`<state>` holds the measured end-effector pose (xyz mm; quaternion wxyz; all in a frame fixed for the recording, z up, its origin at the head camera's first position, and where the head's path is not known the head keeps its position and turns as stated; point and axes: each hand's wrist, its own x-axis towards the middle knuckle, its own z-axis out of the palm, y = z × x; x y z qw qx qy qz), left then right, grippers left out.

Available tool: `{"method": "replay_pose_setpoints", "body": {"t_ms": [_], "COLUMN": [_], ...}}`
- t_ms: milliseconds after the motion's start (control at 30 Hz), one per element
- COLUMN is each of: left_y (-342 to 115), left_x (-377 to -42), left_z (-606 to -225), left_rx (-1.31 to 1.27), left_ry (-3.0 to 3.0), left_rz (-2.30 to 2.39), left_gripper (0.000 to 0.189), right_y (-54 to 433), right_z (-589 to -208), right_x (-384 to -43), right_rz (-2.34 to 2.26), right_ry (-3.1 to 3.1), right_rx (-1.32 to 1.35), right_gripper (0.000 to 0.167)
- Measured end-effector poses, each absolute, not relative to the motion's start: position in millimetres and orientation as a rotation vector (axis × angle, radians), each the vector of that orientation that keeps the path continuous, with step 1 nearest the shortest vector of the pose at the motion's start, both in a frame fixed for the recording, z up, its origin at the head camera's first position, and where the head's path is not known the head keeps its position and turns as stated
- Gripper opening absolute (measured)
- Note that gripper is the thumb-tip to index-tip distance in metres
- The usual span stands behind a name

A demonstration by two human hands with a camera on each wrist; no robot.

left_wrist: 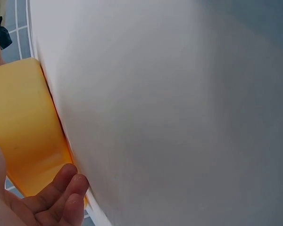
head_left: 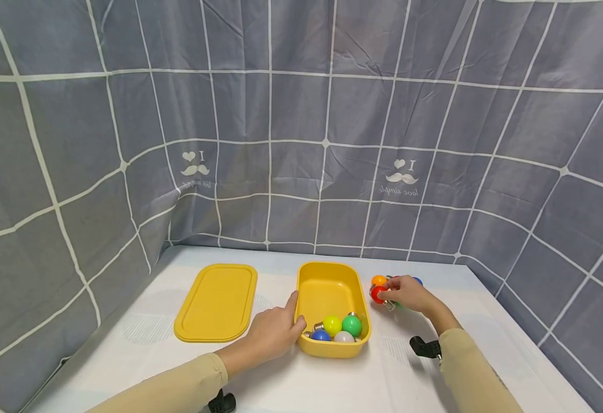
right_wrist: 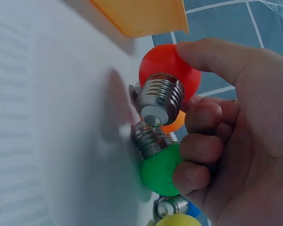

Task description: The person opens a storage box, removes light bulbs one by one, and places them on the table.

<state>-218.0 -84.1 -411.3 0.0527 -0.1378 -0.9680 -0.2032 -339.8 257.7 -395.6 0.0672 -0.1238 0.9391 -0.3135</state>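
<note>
At the left of the white table (head_left: 394,378), a yellow lid (head_left: 216,304) is lying flat, well apart from the yellow plastic box. Next comes the left hand (head_left: 270,332), in a beige sleeve (head_left: 162,387). It is not clenched: its index finger lies along the left wall of the box (head_left: 327,287), the thumb touches the same side nearer to the person, and the other fingers are loosely bent low against the outer wall.

The box stands upright, and in its near end some bulbs are gathered: a blue bulb (head_left: 320,335), a yellow bulb (head_left: 333,325), a whitish bulb (head_left: 344,337) and a green bulb (head_left: 351,325). The far part shows its bare floor.

To the right of the box, the right hand (head_left: 409,293) is grasping a red bulb (head_left: 378,294), pinched by the round part between thumb and index finger; its metal screw base points toward the near right. Around this hand, other bulbs are lying on the table: an orange one (head_left: 378,280), a second green one (right_wrist: 161,172), a second yellow one (right_wrist: 179,220), partly cut by the edge of the right wrist view, and a second blue one (head_left: 417,280), mostly hidden. Behind everything hangs a grey curtain (head_left: 291,115) with white lines.
</note>
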Motion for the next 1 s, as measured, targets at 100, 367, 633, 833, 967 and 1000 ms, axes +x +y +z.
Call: {"method": "replay_pose_setpoints", "body": {"t_ms": [100,367,633,833,967,1000], "left_y": [-84.5,-84.8,-84.3,-84.2,-83.5,-83.4], "left_x": [-218.2,-218.7,-220.6,-222.3,-223.2,-223.3], "left_z": [-410.8,-411.0,-412.7,-412.1,-411.7,-411.7], "left_rx": [-0.422,-0.424,-0.421,-0.416,-0.41,-0.41], "left_ry": [-2.938,-2.94,-2.938,-2.939,-2.943,-2.942], "left_rz": [-0.616,-0.618,-0.62,-0.618,-0.619,-0.619], "left_gripper": [0.068,0.068,0.067,0.067,0.067,0.067], "right_y": [255.8,254.5,254.5,254.5,255.2,255.3], "right_z": [-395.5,-403.2,-406.5,-403.9,-403.2,-402.8], "right_x": [-340.2,-341.9,-341.3,-342.4,-341.4,-341.0], "right_rz": [-0.909,-0.845,-0.821,-0.865,-0.873,-0.873], "right_ry": [2.846,2.869,2.881,2.859,2.855,2.854], "right_rx": [-0.382,-0.361,-0.338,-0.363,-0.364,-0.367], "right_gripper": [0.03,0.035,0.038,0.037,0.038,0.039]}}
